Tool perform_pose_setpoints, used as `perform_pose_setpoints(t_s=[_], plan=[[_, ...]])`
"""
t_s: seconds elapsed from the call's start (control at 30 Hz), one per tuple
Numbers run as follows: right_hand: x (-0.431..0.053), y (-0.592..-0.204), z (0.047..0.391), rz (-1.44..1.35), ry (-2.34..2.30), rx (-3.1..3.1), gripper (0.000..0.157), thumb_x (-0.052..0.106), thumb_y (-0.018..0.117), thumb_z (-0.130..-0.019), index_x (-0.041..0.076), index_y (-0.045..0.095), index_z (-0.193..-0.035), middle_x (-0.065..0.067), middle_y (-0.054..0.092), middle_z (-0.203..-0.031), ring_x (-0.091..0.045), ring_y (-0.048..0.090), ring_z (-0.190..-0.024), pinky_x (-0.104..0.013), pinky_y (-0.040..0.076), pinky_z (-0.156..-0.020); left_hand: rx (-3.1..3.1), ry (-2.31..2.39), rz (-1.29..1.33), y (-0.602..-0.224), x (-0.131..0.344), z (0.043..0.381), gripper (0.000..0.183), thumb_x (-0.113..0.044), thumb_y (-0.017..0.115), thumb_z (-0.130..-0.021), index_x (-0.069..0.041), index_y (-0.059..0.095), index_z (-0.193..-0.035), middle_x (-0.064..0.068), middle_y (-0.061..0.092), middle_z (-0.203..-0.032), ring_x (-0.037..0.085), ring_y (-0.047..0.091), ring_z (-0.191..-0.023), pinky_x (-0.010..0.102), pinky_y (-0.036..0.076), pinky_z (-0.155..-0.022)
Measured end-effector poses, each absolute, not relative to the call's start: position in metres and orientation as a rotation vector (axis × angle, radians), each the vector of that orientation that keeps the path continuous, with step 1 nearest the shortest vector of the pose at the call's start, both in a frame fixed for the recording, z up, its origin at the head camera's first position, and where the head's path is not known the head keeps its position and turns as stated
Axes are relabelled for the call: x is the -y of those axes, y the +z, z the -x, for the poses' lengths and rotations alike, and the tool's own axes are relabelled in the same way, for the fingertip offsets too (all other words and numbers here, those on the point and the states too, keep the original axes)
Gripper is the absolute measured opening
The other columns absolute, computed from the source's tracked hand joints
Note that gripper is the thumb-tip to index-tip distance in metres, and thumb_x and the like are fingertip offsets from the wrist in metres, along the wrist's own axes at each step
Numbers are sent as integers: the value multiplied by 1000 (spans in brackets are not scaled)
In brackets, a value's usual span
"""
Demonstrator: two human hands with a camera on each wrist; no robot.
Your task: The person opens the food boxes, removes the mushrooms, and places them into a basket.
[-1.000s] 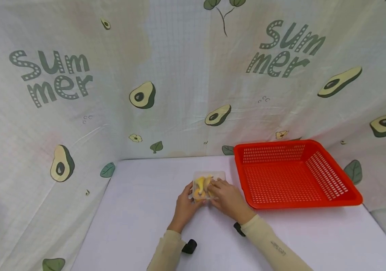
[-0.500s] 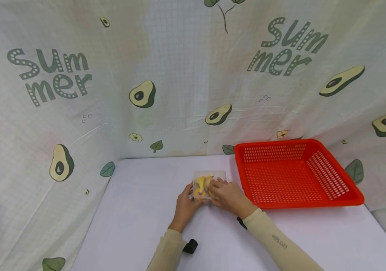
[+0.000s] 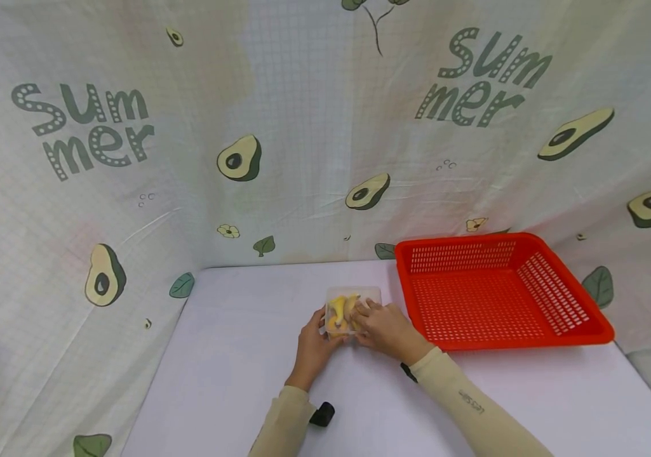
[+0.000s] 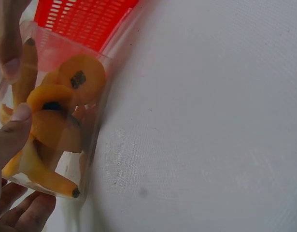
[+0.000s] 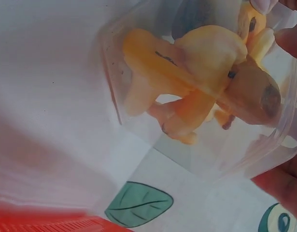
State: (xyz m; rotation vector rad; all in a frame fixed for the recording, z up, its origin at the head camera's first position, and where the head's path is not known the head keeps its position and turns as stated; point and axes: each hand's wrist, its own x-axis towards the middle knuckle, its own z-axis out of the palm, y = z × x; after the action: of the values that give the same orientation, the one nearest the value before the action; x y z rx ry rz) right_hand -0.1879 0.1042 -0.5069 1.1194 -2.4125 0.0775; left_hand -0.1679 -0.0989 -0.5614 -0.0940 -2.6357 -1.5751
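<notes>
A clear plastic box [image 3: 333,317] holds yellow, banana-like curved pieces and rounder orange ones with dark spots [image 4: 83,79]. My left hand [image 3: 312,349] grips the box at its left side, its thumb [image 4: 15,125] against the near wall and its fingers [image 4: 32,210] around the left edge. On the other side, my right hand [image 3: 388,333] lies across the box's right part, fingertips over the yellow pieces and thumb at the near side. The right wrist view shows the pieces [image 5: 187,72] crowded together behind the clear wall. Part of the box is hidden behind the right hand.
A shallow red plastic basket [image 3: 485,311] with slotted walls stands to the right, close to my right hand. A white cloth covers the table [image 3: 239,330]. Behind and to the left hangs a curtain [image 3: 296,95] printed with avocados, leaves and lettering.
My right forearm has shifted slightly to the right. Both hands stay at the box in nearly the same place, and the whole view moves a little.
</notes>
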Motion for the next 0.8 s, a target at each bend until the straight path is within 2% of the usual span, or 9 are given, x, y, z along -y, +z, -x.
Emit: perform_pose_setpoints(t_s=[0.23, 0.37, 0.43, 0.5, 0.6, 0.7, 0.8], plan=[[-104, -499, 190, -1121, 255, 2395, 34, 33, 93, -80, 15, 73, -101, -8, 80, -100, -24, 76, -76, -35, 62, -55, 2637, -1559, 94, -562, 98, 166, 74, -8, 92, -81, 1, 55, -144, 22, 64, -141, 40, 63, -129, 40, 62, -97], [-107, -496, 191, -1124, 284, 2436, 33, 31, 93, -81, 14, 76, -103, -10, 80, -100, -27, 78, -84, -38, 65, -63, 2622, -1583, 133, -560, 98, 166, 75, -7, 92, -81, 2, 52, -145, 24, 61, -143, 44, 61, -131, 43, 61, -99], [-109, -492, 192, -1100, 312, 2476, 35, 31, 92, -82, 12, 77, -108, -10, 80, -101, -25, 78, -82, -35, 66, -66, 2632, -1621, 146, -558, 98, 166, 78, -7, 90, -84, 3, 49, -149, 24, 58, -146, 43, 59, -133, 46, 59, -102], [-111, -488, 193, -1076, 344, 2529, 34, 29, 90, -85, 11, 78, -111, -8, 80, -102, -21, 77, -83, -32, 66, -71, 2646, -1692, 148, -555, 99, 165, 81, -10, 88, -87, 4, 44, -154, 24, 53, -151, 43, 55, -135, 50, 56, -106], [-115, -479, 194, -1024, 413, 2612, 38, 32, 87, -88, 10, 79, -118, -6, 79, -111, -20, 77, -93, -34, 66, -81, 2653, -1811, 97, -552, 102, 164, 82, -18, 84, -92, 2, 38, -158, 22, 48, -156, 40, 53, -136, 53, 53, -110], [-117, -471, 196, -954, 492, 2641, 39, 34, 86, -90, 11, 79, -122, -5, 77, -123, -23, 74, -112, -39, 64, -91, 2613, -1875, 47, -547, 106, 164, 74, -21, 77, -96, 3, 41, -156, 23, 49, -154, 40, 55, -133, 53, 55, -107], [-118, -464, 200, -873, 554, 2579, 37, 30, 88, -89, 12, 80, -120, -4, 76, -123, -24, 73, -113, -40, 64, -92, 2582, -1845, 23, -542, 108, 167, 60, -21, 71, -99, 2, 50, -150, 22, 55, -147, 38, 60, -124, 49, 58, -100]])
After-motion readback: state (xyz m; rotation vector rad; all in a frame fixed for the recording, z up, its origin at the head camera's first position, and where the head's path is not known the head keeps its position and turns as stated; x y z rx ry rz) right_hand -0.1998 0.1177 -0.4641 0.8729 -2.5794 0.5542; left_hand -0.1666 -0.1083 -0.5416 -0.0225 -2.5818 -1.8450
